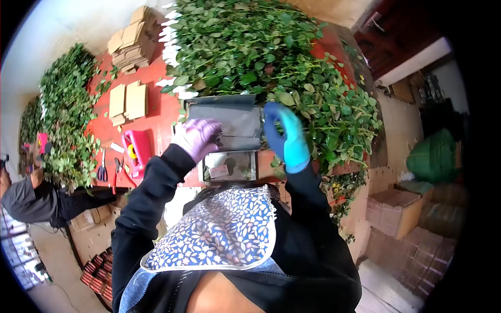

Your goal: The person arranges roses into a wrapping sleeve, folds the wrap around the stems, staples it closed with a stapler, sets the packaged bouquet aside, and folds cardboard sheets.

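My left hand, in a pale purple glove, is over the left edge of a grey tray. Its fingers curl inward, and whatever they may hold is hidden. On the tray's right side is my right hand, in a blue and turquoise glove, with thumb and fingers apart and nothing between them. Leafy green stems lie just beyond it. Below the tray, nearer my body, sits a smaller metal-edged frame with a white label on it.
Stacked cardboard pieces, a pink tape dispenser, red pliers and scissors lie on the red table. More stems are at left, beside another person's arm. Cardboard boxes stand at right.
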`<state>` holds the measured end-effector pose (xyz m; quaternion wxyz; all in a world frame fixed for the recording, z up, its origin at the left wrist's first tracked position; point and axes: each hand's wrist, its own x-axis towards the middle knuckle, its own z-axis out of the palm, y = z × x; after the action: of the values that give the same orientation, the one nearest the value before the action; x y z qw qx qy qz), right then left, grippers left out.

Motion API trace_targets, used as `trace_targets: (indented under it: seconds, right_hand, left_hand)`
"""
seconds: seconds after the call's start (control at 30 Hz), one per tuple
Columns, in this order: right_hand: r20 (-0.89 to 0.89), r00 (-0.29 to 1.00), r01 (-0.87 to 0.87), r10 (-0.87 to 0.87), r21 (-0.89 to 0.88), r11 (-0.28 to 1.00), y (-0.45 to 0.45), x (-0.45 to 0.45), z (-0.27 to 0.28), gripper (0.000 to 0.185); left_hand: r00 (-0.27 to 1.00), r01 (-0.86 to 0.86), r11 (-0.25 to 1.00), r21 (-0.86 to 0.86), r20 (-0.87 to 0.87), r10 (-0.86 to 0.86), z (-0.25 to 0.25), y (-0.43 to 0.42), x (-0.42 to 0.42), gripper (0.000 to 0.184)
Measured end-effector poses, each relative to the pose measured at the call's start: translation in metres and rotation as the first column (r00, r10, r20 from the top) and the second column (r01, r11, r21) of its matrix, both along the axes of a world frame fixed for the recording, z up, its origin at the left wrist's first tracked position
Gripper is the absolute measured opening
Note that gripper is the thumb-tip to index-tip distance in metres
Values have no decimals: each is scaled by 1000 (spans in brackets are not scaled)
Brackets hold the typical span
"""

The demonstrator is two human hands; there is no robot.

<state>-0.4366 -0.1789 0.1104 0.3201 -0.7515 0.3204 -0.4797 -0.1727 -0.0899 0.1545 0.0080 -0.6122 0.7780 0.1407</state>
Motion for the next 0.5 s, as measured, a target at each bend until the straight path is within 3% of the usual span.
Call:
trace_targets:
  seconds: [0.03,0.07,0.1,0.13,0.17,0.2,0.23,0.27,0.3,0.33,0.37,0.4,0.43,0.47,0.5]
  right_hand:
    - [36,995,-102,98,140,985,16,-4,-6,29]
    - [75,972,-232,221,213,949,33,-8,-1,30]
    - [52,902,-396,428,492,775,45,-16,2,31]
    - [-3,867,-443,498,452,774,63,-23,-40,33]
    - [123,791,-584,599,441,681,78,-19,-87,33]
    - [284,756,-559,590,749,355,86,-26,-70,33]
    - [437,820,-496,369,865,77,95,-30,-63,32]
    - [662,746,-663,78,748,-9,106,-38,-92,34]
    - [794,566,-817,-223,577,-17,112,-43,-136,37]
    - [794,563,-814,-230,581,16,112,-47,-168,37]
    - [777,613,-738,-141,627,248,121,-42,-188,45]
    - [852,469,-775,-233,523,354,122,-32,-214,49]
    - [912,295,-790,-286,401,463,123,-23,-240,54]
    - [939,119,-806,-322,280,521,117,-8,-243,52]
    - [932,81,-833,-353,258,489,106,-4,-242,51]
  left_hand:
    - [982,185,977,-109,-9,-187,-4,-1,-8,58]
    - [978,206,978,-10,-16,-206,-12,-3,-16,66]
    - [968,206,973,99,123,-218,-18,-7,-24,64]
    - [974,188,972,144,105,-203,-18,-9,-28,63]
    - [978,166,968,187,93,-186,-19,-14,-26,63]
    - [990,136,968,212,-9,-137,-19,-22,-25,61]
    - [977,144,970,196,-183,-108,-18,-25,-17,57]
    - [894,179,982,61,-426,-137,-21,-29,-9,49]
    - [900,46,999,-20,-433,-50,-22,-22,-3,42]
    - [880,-72,988,-134,-475,0,-26,-16,5,39]
    - [904,-177,923,-342,-426,15,-28,-2,21,36]
    - [823,-369,879,-303,-545,158,-52,11,41,38]
    - [554,-584,806,-99,-774,306,-83,22,54,51]
    - [421,-622,781,60,-815,399,-120,36,75,57]
    - [275,-645,734,212,-832,482,-152,45,94,63]
